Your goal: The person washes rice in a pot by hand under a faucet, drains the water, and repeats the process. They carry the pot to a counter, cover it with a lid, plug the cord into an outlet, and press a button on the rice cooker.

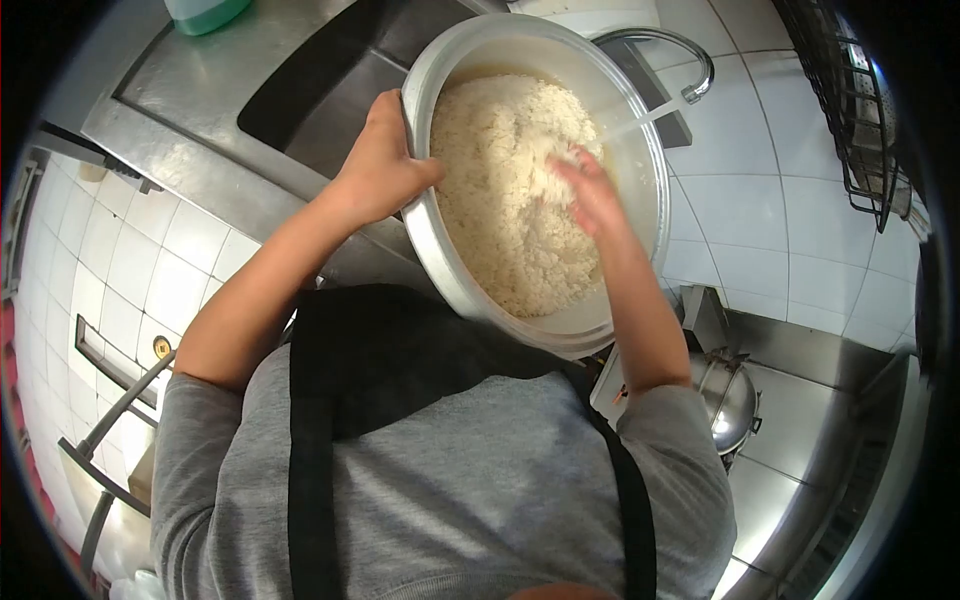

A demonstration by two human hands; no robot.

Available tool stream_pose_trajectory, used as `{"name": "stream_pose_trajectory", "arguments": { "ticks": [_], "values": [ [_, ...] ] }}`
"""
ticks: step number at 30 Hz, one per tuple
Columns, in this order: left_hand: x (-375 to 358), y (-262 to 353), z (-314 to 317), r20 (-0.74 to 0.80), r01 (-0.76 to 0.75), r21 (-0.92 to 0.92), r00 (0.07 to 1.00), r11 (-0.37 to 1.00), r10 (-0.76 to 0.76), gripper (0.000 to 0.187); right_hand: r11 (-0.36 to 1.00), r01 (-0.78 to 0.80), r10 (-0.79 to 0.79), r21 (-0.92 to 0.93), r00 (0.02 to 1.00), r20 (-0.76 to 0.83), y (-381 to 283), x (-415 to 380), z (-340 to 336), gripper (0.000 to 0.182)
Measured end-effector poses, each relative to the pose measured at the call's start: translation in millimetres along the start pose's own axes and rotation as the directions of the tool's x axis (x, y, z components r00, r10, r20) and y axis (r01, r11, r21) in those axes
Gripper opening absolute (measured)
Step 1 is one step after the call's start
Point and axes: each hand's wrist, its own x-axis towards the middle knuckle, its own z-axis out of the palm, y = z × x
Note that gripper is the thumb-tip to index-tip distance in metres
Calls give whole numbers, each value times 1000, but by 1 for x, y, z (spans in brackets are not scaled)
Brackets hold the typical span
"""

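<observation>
A large round metal pot (432, 243), tilted toward me, holds a mass of pale wet rice (500, 190). My left hand (385, 170) grips the pot's left rim, thumb over the inside edge. Inside the pot, at the right part of the rice, is my right hand (590, 195), blurred, its fingers apart and touching the rice or just over it. From the curved tap (692, 95) a stream of water runs into the pot near my right hand.
Beneath and behind the pot lies a dark sink basin (330, 90) in a steel counter (210, 130). A green container (205, 14) stands at the top left. A black wire rack (860, 130) hangs at the right; a shiny metal pan (725, 400) is at lower right.
</observation>
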Motion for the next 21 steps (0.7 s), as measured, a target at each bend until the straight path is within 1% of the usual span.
{"name": "stream_pose_trajectory", "arguments": {
  "ticks": [2, 4, 6, 8, 9, 10, 12, 14, 15, 16, 19, 21],
  "values": [
    [0, 1, 0, 13, 33, 38, 999, 999, -34, 67, 993, 77, -95, -93, 974, -205, -11, 40, -6, 70],
    [0, 2, -1, 7, 37, 67, 999, 997, -37, 71, 949, 262, -290, -174, 943, -161, -7, 94, -11, 61],
    [0, 1, 0, -14, 14, 89, 1000, 996, -13, 72, 881, 348, -352, -321, 935, 48, 2, 149, 0, 57],
    [1, -4, 1, -26, -12, 80, 1000, 997, 14, 67, 812, 356, -343, -462, 932, 115, -24, 108, 49, 60],
    [2, -5, 1, -29, -23, 74, 999, 997, 25, 64, 605, 464, -437, -647, 873, 217, -29, 95, 65, 62],
    [1, -4, 1, -21, -9, 75, 1000, 997, 10, 65, 346, 534, -491, -771, 804, 336, -30, 81, 76, 64],
    [0, 3, -1, -2, 16, 76, 1000, 997, -16, 65, 104, 589, -371, -802, 771, 518, -28, 31, 85, 65],
    [0, 4, -2, 9, 53, 85, 999, 995, -54, 70, 47, 718, -368, -694, 659, 656, -4, -9, 76, 65],
    [0, 4, -2, 15, 72, 89, 997, 993, -74, 72, -42, 748, -336, -662, 614, 715, 7, -25, 68, 64],
    [0, 3, -1, 9, 61, 92, 998, 994, -62, 71, -130, 773, -298, -621, 567, 768, 14, -31, 56, 63],
    [0, 1, 1, -2, 41, 98, 999, 994, -41, 70, -175, 805, -273, -566, 513, 814, 40, -14, 1, 64],
    [-1, 4, 1, 1, 51, 100, 999, 994, -51, 68, -143, 760, -302, -634, 576, 760, 35, 0, -26, 62]
  ]
}}
